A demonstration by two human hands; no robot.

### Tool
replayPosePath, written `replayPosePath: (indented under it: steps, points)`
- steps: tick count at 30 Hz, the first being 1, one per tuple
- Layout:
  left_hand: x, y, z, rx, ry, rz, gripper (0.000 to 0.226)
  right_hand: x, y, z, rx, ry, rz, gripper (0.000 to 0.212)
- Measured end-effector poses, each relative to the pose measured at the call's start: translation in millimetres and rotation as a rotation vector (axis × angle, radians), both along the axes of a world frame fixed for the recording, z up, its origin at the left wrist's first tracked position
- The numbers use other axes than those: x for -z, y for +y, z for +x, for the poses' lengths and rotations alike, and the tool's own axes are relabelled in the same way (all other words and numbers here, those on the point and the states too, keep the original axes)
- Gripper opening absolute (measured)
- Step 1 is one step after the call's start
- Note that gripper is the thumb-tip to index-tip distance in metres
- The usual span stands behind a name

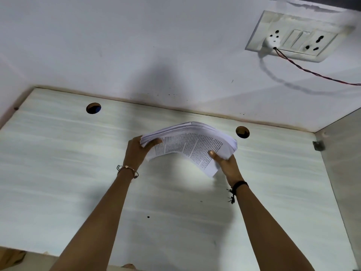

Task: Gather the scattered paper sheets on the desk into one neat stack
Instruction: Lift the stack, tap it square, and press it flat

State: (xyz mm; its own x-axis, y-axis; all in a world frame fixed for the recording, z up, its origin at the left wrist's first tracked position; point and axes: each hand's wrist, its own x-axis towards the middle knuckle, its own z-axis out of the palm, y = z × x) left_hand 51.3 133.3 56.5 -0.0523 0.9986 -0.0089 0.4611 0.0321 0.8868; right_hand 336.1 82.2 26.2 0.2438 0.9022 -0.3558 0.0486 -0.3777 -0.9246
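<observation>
Paper stack (pixel 190 144) sits mid-frame, lifted off the desk (pixel 58 173), sagging between both grips. Left hand (pixel 136 151) clamps its left edge, right hand (pixel 224 163) pinches the near-right corner. Best now: stand it on edge, tap it square, lay it flat.

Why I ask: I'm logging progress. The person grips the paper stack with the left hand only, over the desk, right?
Not quite. The head view shows both the left hand and the right hand gripping the paper stack over the desk.
</observation>
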Motion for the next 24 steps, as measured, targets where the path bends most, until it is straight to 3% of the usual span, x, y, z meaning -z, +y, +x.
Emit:
replayPosePath:
  steps: [3,5,6,9,11,13,16,18,20,22,24]
  points:
    - [-8,14,-2,-0.028,0.026,-0.019,0.025,-7,1,2,-0.071,-0.044,-0.018,0.025]
    - [-16,19,-4,-0.028,-0.002,-0.011,0.024,-17,0,4,-0.114,-0.072,-0.027,0.048]
    - [-20,20,-6,-0.016,-0.015,-0.012,0.028,-24,1,7,-0.126,-0.051,0.001,0.055]
    - [-28,24,-11,0.088,-0.015,-0.011,0.056,-52,11,17,-0.154,0.041,0.137,0.035]
    - [-35,26,-9,0.158,0.044,0.013,0.058,-75,23,21,-0.313,0.034,0.130,0.042]
    - [-43,28,0,0.204,0.097,0.077,0.049,-92,36,16,-0.562,-0.108,0.033,0.046]
    - [-55,31,15,0.275,0.169,0.157,0.052,-105,42,-9,-0.807,-0.488,-0.031,0.046]
    - [-61,31,22,0.347,0.204,0.201,0.055,-101,42,-25,-0.822,-0.655,0.056,0.035]
    - [-65,31,25,0.344,0.204,0.212,0.050,-93,42,-32,-0.769,-0.683,0.155,0.016]
    - [-67,32,23,0.255,0.149,0.163,0.056,-88,42,-30,-0.681,-0.637,0.205,0.022]
    - [-64,31,15,0.149,0.047,0.113,0.045,-88,41,-26,-0.593,-0.556,0.233,0.025]
